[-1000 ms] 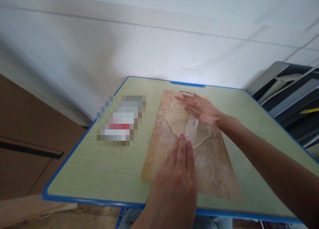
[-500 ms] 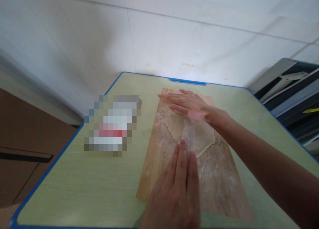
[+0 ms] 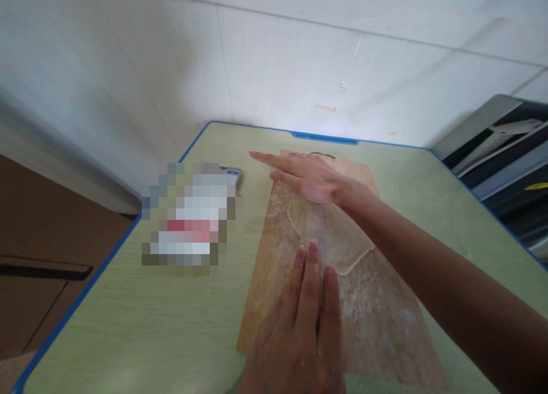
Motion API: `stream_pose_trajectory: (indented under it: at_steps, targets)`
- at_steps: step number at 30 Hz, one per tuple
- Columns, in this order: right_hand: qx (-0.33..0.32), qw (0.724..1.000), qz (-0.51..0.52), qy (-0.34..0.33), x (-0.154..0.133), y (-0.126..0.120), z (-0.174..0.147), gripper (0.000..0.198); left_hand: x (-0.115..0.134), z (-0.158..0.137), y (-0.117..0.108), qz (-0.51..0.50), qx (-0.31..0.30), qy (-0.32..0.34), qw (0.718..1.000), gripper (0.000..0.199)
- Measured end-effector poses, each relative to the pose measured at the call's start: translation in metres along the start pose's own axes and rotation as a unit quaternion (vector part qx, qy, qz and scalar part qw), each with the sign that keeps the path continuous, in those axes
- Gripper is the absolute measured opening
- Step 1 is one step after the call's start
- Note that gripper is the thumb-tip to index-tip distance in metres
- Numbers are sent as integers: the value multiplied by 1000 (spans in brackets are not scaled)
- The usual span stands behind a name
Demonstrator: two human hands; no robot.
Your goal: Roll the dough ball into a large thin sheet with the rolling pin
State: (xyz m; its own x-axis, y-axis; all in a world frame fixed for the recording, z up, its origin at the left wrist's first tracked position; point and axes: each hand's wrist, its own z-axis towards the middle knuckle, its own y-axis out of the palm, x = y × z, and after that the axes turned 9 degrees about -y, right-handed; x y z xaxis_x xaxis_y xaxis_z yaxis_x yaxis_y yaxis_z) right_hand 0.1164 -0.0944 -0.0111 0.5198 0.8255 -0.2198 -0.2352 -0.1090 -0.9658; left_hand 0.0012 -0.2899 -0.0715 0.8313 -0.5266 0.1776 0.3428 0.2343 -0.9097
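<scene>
A thin, pale sheet of dough (image 3: 345, 240) lies on a floured wooden board (image 3: 261, 280). Across it runs a whitish, partly see-through rolling pin (image 3: 315, 220), blurred and pointing away from me. My left hand (image 3: 302, 320) rests at the pin's near end, fingers stretched forward and flat. Over the far end lies my right hand (image 3: 306, 177), palm down, its straight fingers reaching left past the board's edge. Neither hand wraps round the pin. My right hand and forearm hide the far part of the dough.
The board lies on a light green table (image 3: 184, 314) with a blue rim. Left of the board is a phone-like object (image 3: 233, 171), mostly pixelated. A metal ring (image 3: 323, 154) shows at the board's far end. Behind stands a white wall (image 3: 278, 68); dark panels (image 3: 505, 154) lean at the right.
My right hand has slid left, its fingertips now beyond the board's edge. The rolling pin has shifted slightly left over the dough. My left hand stays nearly in place.
</scene>
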Motion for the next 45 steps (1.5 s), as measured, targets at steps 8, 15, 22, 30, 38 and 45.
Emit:
stream_pose_trajectory:
  at_steps: [8,15,22,30,38,45]
  targets:
    - [14,999,26,-17,-3,5,13,53,-5,0,-2,9,-5,-2,1000,66]
    - [60,996,47,-42,-3,13,27,52,-9,-2,-5,22,10,-23,999,65]
    - [107,988,106,-30,-3,13,30,53,-7,0,-6,30,38,-19,999,57]
    - [99,991,91,-20,-5,14,37,52,-9,0,-7,44,49,-4,998,56]
    - [92,994,51,-21,-5,18,40,51,-8,2,-10,50,49,-18,997,55]
    - [78,996,16,-25,-10,18,43,51,-11,-4,-7,30,26,-23,999,60]
